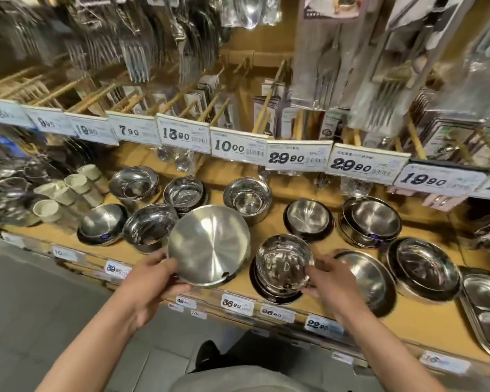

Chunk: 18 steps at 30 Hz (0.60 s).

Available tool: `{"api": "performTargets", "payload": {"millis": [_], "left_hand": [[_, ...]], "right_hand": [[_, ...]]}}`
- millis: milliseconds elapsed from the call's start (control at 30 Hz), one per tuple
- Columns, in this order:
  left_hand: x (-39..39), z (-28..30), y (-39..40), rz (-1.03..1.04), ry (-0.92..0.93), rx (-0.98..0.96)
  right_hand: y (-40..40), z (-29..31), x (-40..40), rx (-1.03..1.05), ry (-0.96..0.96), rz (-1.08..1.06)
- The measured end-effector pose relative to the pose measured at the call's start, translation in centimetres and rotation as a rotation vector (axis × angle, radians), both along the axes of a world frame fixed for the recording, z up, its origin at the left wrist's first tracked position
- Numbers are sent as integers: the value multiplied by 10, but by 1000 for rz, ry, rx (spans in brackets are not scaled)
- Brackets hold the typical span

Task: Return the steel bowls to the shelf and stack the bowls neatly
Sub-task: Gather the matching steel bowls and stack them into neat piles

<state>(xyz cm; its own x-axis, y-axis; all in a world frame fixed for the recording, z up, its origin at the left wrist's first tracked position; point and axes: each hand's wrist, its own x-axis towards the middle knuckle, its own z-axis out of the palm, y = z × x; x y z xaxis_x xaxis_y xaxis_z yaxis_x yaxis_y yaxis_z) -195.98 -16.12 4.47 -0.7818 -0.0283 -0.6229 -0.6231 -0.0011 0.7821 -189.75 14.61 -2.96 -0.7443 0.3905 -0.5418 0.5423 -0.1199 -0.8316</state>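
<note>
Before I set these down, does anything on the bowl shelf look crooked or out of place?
Two things. The large bowl in the left hand is tilted, off the shelf. The small bowl gripped by the right hand sits askew on its stack. Behind, the stack also leans. No visible damage or spills.

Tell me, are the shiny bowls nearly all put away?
Mostly. Many steel bowls already sit in stacks on the shelf. Two are in hand: the left hand holds a wide bowl, tilted, and the right hand grips a small bowl over a front stack. Both need setting down.
</note>
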Motion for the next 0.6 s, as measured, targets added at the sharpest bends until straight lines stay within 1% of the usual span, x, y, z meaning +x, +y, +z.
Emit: {"api": "performTargets", "payload": {"millis": [167,300,367,500,600], "left_hand": [[-1,-3,9,-29,-24,17],[-3,-1,21,-68,-21,28],[-4,-1,27,-85,-24,27],[-5,-2,41,-110,-24,19],[-3,-1,54,-156,-36,39]], "right_hand": [[-4,-4,3,-64,45,-39],[12,-7,15,10,15,-51],[31,-10,29,107,-55,-141],[75,-28,68,380,-212,-307],[90,-30,80,507,-267,-277]]}}
